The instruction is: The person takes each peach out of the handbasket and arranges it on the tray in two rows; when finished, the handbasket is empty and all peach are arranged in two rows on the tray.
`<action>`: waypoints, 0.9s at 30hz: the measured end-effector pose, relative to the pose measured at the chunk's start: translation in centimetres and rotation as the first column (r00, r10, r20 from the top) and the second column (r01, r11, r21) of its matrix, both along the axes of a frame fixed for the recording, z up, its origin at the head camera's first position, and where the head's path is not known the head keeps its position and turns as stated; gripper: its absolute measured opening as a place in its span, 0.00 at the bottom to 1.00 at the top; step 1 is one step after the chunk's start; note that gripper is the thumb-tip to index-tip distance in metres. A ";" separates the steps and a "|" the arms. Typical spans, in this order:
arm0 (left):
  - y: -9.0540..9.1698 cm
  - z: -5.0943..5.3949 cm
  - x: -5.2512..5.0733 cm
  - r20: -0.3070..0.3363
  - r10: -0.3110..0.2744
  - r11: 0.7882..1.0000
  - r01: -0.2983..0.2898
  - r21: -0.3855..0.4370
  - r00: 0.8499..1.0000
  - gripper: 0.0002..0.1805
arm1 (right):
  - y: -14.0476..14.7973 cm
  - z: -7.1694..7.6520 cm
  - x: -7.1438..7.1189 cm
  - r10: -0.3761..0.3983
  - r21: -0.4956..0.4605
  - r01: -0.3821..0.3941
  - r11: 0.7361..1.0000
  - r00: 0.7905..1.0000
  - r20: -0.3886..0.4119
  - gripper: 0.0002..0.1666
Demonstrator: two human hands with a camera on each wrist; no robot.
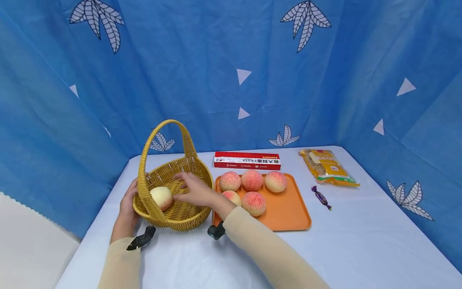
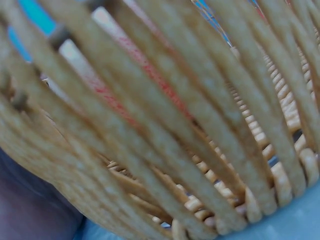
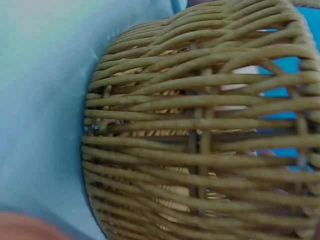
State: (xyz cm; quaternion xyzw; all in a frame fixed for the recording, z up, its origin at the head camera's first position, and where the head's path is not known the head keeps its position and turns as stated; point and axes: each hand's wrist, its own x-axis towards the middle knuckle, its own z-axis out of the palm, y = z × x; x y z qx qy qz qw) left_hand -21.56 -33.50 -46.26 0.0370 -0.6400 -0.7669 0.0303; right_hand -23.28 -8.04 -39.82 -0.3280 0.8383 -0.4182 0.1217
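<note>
A yellow wicker basket [image 1: 191, 218] with a tall arched handle stands at the left of the table. My left hand [image 1: 128, 204] holds its left side, with fingertips by the rim. Inside the basket, a pale peach [image 1: 162, 198] with a pink blush lies near the left wall. My right hand [image 1: 196, 190] reaches over the right rim into the basket, fingers loosely bent and apart, just right of that peach and holding nothing. In both wrist views, the basket's woven wall [image 2: 150, 130] [image 3: 200, 115] fills most of the picture. Through the left wrist view's gaps shows a red-speckled peach surface [image 2: 125, 55].
Right of the basket, an orange tray [image 1: 288, 212] bears several pink peaches [image 1: 254, 203]. Behind it lies a red pasta box [image 1: 247, 160]. Farther right are a yellow food packet [image 1: 328, 166] and a purple wrapped candy [image 1: 321, 198]. Blue curtains surround the white table [image 1: 361, 241].
</note>
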 end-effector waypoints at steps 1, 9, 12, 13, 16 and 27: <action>0.0 0.0 0.0 -0.003 0.000 1.000 0.000 -0.001 1.000 0.32 | -0.2 0.0 0.0 -0.002 0.011 0.002 1.000 1.000 -0.005 0.35; -0.1 0.3 0.1 -0.026 -0.006 1.000 0.006 -0.001 1.000 0.32 | -1.9 -0.2 -0.3 0.012 0.092 -0.007 0.996 0.998 -0.057 0.38; -0.1 0.4 0.1 -0.026 -0.003 1.000 0.003 0.003 1.000 0.32 | -2.4 -0.3 -0.4 -0.002 0.128 0.010 0.992 0.998 -0.066 0.39; -0.2 0.4 0.1 -0.024 -0.003 1.000 0.003 0.001 1.000 0.32 | -2.5 -0.4 -0.4 -0.009 0.137 0.019 0.990 0.998 -0.067 0.40; -0.2 0.4 0.0 -0.024 0.002 1.000 -0.001 0.006 1.000 0.32 | -2.9 -0.5 -0.4 -0.023 0.150 0.033 0.988 0.997 -0.069 0.43; 0.0 -0.2 -0.1 -0.011 -0.013 0.999 0.013 -0.043 1.000 0.34 | -3.8 -1.9 -0.4 0.097 0.196 -0.077 0.978 0.991 -0.097 0.46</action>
